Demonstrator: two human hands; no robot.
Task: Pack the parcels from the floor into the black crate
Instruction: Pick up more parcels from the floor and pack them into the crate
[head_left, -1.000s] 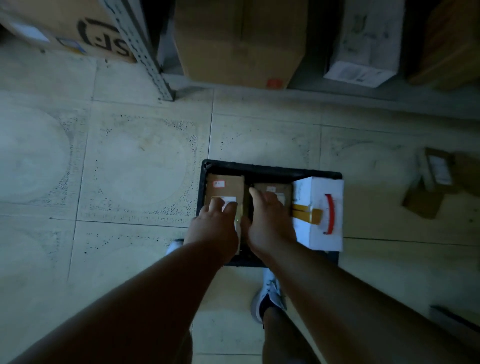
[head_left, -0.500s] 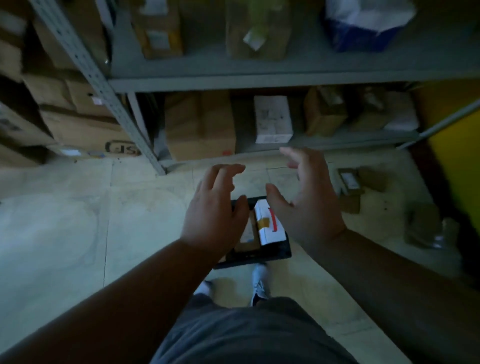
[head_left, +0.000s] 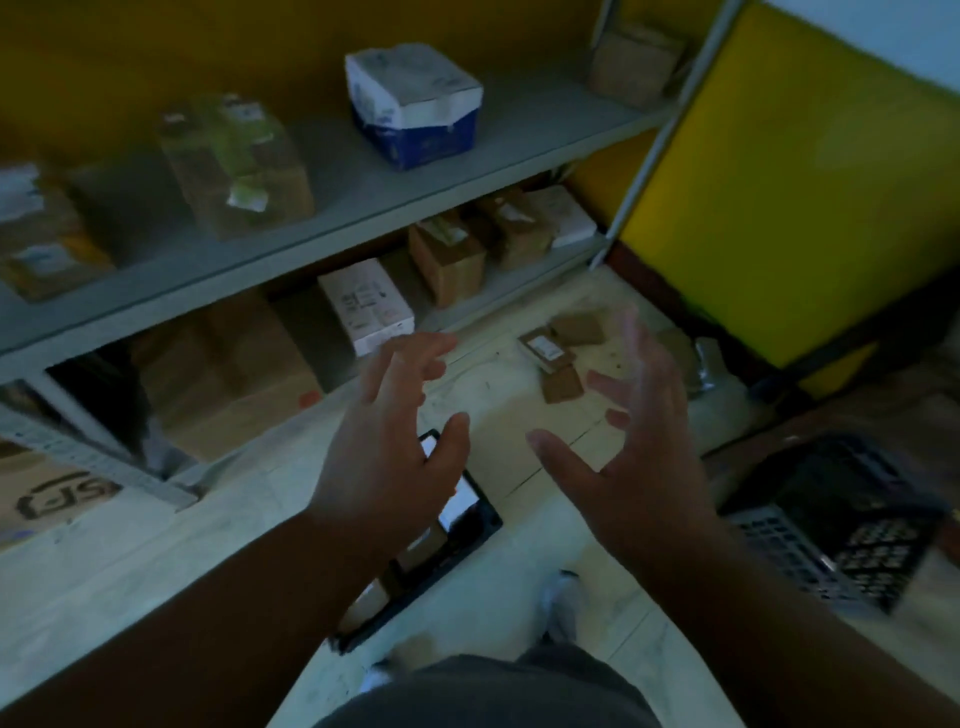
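The crate (head_left: 470, 538) sits on the floor (head_left: 249, 519) low and centre, mostly hidden under the left forearm, with a white parcel (head_left: 457, 501) and brown ones showing inside it. A second ago both hands were down in that crate pressing on the parcels; now they are up and clear of it, and the view has swung right. The left hand (head_left: 389, 441) hangs above the crate, fingers spread and loosely bent, gripping nothing. The right hand (head_left: 634, 441) is beside it, well apart, fingers fanned out and blurred, also holding nothing. Beyond the fingertips, loose parcels (head_left: 558, 353) lie in a small cluster on the pale tiled floor, near the foot of the shelf (head_left: 363, 208). The grey metal shelf carries brown cartons, a white box (head_left: 366, 304) on the bottom level and a blue-and-white pack (head_left: 413, 104) higher up. A yellow wall (head_left: 805, 197) stands to the right. A second crate (head_left: 852, 530), dark and latticed, sits at the right edge; its contents cannot be made out. A shoe (head_left: 563, 603) shows just below the black crate.
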